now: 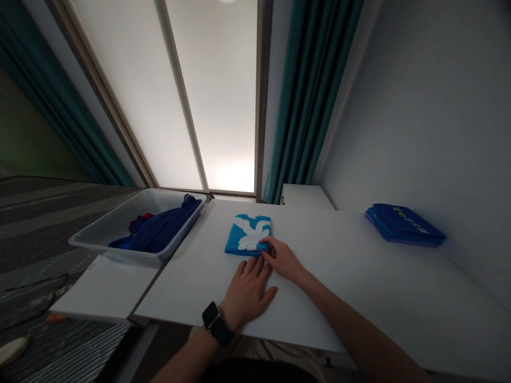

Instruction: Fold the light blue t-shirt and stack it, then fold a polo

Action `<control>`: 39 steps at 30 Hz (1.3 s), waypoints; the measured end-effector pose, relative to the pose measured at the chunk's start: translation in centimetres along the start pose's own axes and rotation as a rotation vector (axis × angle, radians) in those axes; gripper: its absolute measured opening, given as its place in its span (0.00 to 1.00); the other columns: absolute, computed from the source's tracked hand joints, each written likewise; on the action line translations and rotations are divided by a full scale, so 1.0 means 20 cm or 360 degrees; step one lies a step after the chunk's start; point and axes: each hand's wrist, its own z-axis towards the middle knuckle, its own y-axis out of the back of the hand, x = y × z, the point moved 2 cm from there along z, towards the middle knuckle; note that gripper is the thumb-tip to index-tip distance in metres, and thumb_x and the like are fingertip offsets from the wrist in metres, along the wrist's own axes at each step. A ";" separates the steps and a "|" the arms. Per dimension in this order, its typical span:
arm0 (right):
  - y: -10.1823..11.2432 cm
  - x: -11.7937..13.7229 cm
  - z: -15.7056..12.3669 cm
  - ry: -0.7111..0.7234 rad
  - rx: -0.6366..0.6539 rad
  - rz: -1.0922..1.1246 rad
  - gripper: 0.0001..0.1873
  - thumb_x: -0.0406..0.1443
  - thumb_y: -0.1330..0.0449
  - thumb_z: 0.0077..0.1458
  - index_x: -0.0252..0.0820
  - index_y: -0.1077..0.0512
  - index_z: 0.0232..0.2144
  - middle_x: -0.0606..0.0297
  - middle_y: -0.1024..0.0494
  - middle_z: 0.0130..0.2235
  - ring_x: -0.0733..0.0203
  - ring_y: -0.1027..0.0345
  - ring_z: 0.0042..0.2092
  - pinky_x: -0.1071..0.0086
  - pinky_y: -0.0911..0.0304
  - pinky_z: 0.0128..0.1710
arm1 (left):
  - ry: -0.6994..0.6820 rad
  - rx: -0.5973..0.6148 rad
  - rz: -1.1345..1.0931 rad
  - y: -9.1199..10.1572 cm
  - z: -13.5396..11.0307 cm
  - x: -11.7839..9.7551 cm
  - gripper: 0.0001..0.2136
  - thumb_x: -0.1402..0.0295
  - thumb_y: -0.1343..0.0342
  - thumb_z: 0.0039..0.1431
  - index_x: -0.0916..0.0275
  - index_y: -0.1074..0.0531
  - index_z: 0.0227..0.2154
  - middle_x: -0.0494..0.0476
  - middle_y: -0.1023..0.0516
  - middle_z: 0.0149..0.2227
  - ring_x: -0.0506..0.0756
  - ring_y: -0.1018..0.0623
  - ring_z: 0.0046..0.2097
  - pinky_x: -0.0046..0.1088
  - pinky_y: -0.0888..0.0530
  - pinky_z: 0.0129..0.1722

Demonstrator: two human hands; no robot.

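A white bench (pixel 343 266) fills the lower middle of the frame and runs back to a frosted window panel (pixel 215 96) at the top centre, with a teal curtain (pixel 307 106) hanging to its right. A grey striped floor covering (pixel 48 239) spreads across the left side, and a white cabinet (pixel 305 197) stands just beyond the far edge of the bench. A white board (pixel 106 287) lies at lower left, next to the bench.

At centre left, a grey plastic tub (pixel 107 223) sits beside the far end of the bench, with a crumpled navy garment (pixel 159 229) lying inside. At the right, a stack of folded blue garments (pixel 403 226) rests on the bench near the wall.

A folded blue-and-white cloth (pixel 243 234) lies flat at the centre of the bench. The right hand (pixel 281 259) reaches in from the lower right, its fingers (pixel 265 243) touching the cloth's near right corner; whether they pinch it cannot be told. The left hand (pixel 247 292) lies flat and open on the bench with its fingers slightly spread, just below the cloth. A black wristwatch (pixel 211 319) circles the left wrist.
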 end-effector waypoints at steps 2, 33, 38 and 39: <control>-0.02 0.00 0.00 -0.0007 -0.0026 -0.0057 0.13 0.31 0.45 0.54 0.44 0.32 0.43 0.70 0.29 0.28 0.63 0.37 0.28 0.71 0.42 0.31 | -0.0012 0.0011 -0.0015 0.00 0.00 0.00 0.23 0.55 0.53 0.64 0.60 0.38 0.58 0.64 0.34 0.60 0.65 0.37 0.60 0.48 0.40 0.57; -0.03 -0.03 -0.01 -0.0064 0.0007 0.0059 0.10 0.33 0.48 0.53 0.46 0.39 0.40 0.76 0.37 0.23 0.63 0.39 0.25 0.72 0.47 0.27 | -0.0143 -0.0110 -0.0120 0.04 -0.06 0.05 0.20 0.64 0.49 0.63 0.61 0.38 0.57 0.65 0.34 0.59 0.63 0.35 0.60 0.45 0.35 0.57; -0.02 -0.02 -0.01 -0.0031 0.0008 0.0079 0.09 0.34 0.47 0.54 0.46 0.38 0.40 0.75 0.38 0.25 0.63 0.40 0.26 0.72 0.47 0.27 | 0.0099 -0.0348 0.0072 0.13 -0.10 0.28 0.12 0.72 0.53 0.64 0.60 0.30 0.47 0.61 0.28 0.42 0.60 0.29 0.45 0.42 0.30 0.45; -0.01 -0.02 -0.01 -0.0041 0.0000 0.0084 0.09 0.35 0.47 0.54 0.46 0.38 0.39 0.75 0.38 0.25 0.64 0.40 0.26 0.72 0.47 0.27 | 0.0136 -0.0405 0.0141 0.14 -0.10 0.34 0.10 0.73 0.53 0.64 0.59 0.28 0.44 0.60 0.28 0.41 0.60 0.29 0.44 0.42 0.30 0.44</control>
